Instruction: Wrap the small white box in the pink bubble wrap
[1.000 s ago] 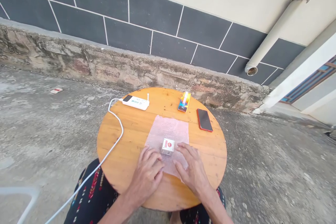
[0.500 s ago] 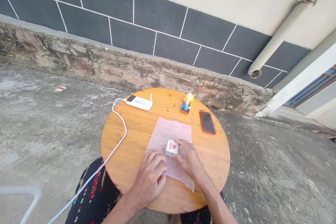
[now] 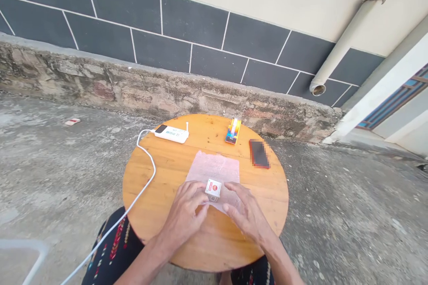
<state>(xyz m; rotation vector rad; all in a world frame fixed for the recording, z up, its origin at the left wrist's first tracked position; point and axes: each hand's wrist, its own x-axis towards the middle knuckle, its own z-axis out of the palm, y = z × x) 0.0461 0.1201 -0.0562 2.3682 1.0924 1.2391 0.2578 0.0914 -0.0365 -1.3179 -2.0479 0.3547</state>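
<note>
A small white box with a red round mark sits on a sheet of pinkish bubble wrap on a round wooden table. My left hand holds the near left edge of the wrap, its fingertips touching the box. On the other side, my right hand grips the near right edge of the wrap just beside the box. The near edge of the sheet is lifted off the table under both hands.
A white power bank with a white cable lies at the table's far left. A colourful small packet and a dark phone lie at the far right. Rough concrete floor, a stone ledge and a drain pipe surround the table.
Both hands have pulled the near edge of the bubble wrap up toward the box. The right hand slid off the box back to the wrap's right edge.
</note>
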